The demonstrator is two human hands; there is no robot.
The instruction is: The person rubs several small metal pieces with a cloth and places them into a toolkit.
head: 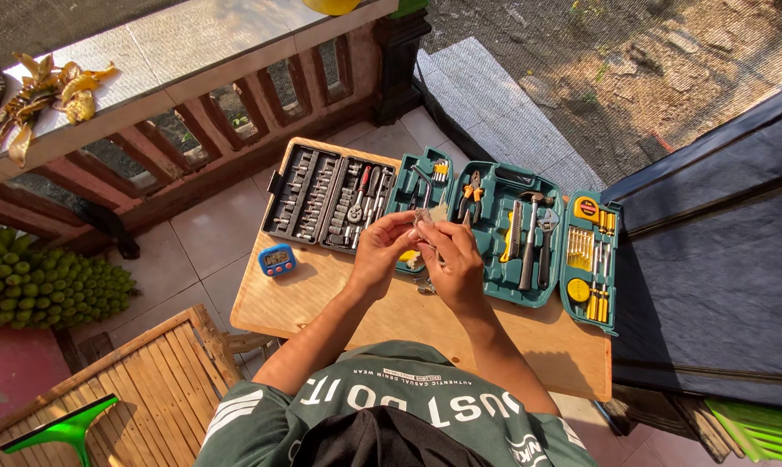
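Over the wooden worktop point(339, 303), both hands — left hand point(379, 249), right hand point(453, 259) — pinch a small metal piece point(424, 220) between them; teal tool case point(503, 233) and black socket case point(326, 199) lie open, most tools in their slots.

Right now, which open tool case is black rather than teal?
The socket case at the table's far left corner, beside the blue timer; the other open case is teal.

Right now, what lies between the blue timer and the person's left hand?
In the head view, only bare wooden tabletop lies between the blue timer and the left hand; the black socket case sits farther back.
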